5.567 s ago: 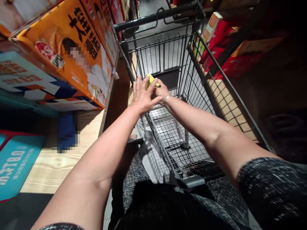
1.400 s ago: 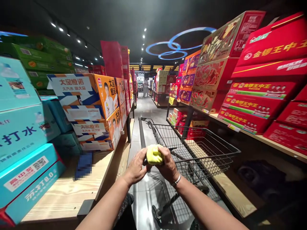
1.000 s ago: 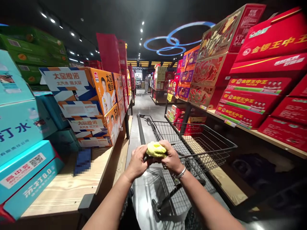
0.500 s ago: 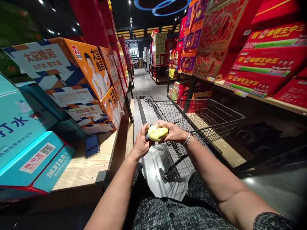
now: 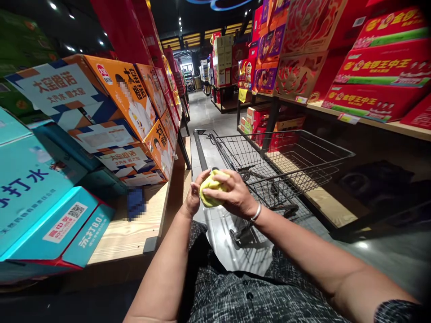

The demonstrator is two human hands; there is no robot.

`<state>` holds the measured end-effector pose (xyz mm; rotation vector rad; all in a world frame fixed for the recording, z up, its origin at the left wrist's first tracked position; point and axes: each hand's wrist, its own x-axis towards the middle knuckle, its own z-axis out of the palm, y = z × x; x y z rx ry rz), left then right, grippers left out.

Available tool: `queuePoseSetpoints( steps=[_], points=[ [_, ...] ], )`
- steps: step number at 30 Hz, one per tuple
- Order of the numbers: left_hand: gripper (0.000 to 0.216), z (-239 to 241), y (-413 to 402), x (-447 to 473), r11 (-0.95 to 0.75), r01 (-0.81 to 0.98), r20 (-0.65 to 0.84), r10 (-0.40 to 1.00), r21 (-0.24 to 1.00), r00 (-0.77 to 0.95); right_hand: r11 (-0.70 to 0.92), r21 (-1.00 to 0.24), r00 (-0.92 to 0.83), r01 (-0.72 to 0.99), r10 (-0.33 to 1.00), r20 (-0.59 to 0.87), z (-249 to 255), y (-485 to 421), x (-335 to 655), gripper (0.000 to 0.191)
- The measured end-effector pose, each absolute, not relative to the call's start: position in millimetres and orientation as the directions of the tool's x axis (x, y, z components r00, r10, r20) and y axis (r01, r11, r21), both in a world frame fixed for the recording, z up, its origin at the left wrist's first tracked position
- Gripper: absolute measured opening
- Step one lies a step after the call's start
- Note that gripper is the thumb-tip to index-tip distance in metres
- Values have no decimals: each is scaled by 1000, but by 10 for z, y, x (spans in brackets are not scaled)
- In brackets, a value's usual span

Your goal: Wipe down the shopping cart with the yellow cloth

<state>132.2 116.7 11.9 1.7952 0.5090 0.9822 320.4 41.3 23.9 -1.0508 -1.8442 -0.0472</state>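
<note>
A bunched yellow cloth (image 5: pixel 209 200) is held between my two hands, in front of my body. My right hand (image 5: pixel 237 194) is closed over it, with the fingers wrapped across its near side and top. My left hand (image 5: pixel 193 197) curls against the cloth's left edge, its thumb raised; its other fingers are partly hidden. A small dark rounded thing (image 5: pixel 215 169) shows at the top of the cloth; I cannot tell what it is. Just beyond my hands is the black handle (image 5: pixel 200 152) of a wire shopping cart (image 5: pixel 286 181).
On the left, a wooden shelf (image 5: pixel 131 235) carries orange drink cartons (image 5: pixel 117 96), turquoise cartons (image 5: pixel 37 184) and a blurred dark blue item (image 5: pixel 136 202). Red boxes (image 5: pixel 373 72) stack on the right shelf (image 5: pixel 377 123). A grey-floored aisle (image 5: pixel 204 105) runs ahead.
My right hand has turned over the cloth, its fingers now covering the near side. The cloth has shifted slightly left and is more bunched. The view has shifted a little.
</note>
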Motion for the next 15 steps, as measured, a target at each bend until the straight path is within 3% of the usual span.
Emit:
queuePoseSetpoints(
  steps=[6, 11, 15],
  points=[
    [104, 89, 1211, 1283, -562, 71, 437, 710, 824, 553, 599, -322, -255, 733, 681, 686, -84, 507, 3250, 20],
    [99, 139, 1212, 1283, -583, 16, 477, 680, 812, 558, 594, -187, -231, 782, 555, 799, -215, 421, 3726, 18],
    [97, 202, 1191, 1308, -567, 21, 464, 694, 824, 550, 498, -137, -159, 856, 506, 848, -269, 293, 3963, 22]
  ],
)
